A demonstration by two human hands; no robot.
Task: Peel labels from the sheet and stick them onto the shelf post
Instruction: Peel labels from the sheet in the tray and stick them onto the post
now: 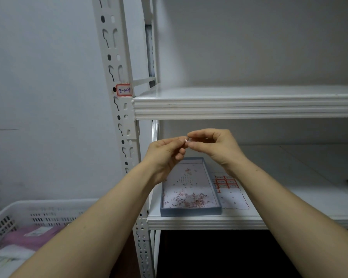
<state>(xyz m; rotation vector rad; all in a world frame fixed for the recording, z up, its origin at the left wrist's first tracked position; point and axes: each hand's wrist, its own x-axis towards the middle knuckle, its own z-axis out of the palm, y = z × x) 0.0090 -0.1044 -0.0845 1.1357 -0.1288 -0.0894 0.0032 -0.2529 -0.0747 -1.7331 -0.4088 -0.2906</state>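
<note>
The left hand (pixel 165 152) and right hand (pixel 214 147) pinch a small label (pixel 186 140) between them, right of the shelf post (pixel 120 63); the label sheet (pixel 232 194) lies on the lower shelf (pixel 293 197).

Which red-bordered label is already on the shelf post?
The handwritten label just above the upper shelf; the ones beside the box are on the sheet.

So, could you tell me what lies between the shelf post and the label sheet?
In the head view, a shallow blue-grey box of paper scraps sits on the lower shelf between the shelf post and the label sheet.
</note>
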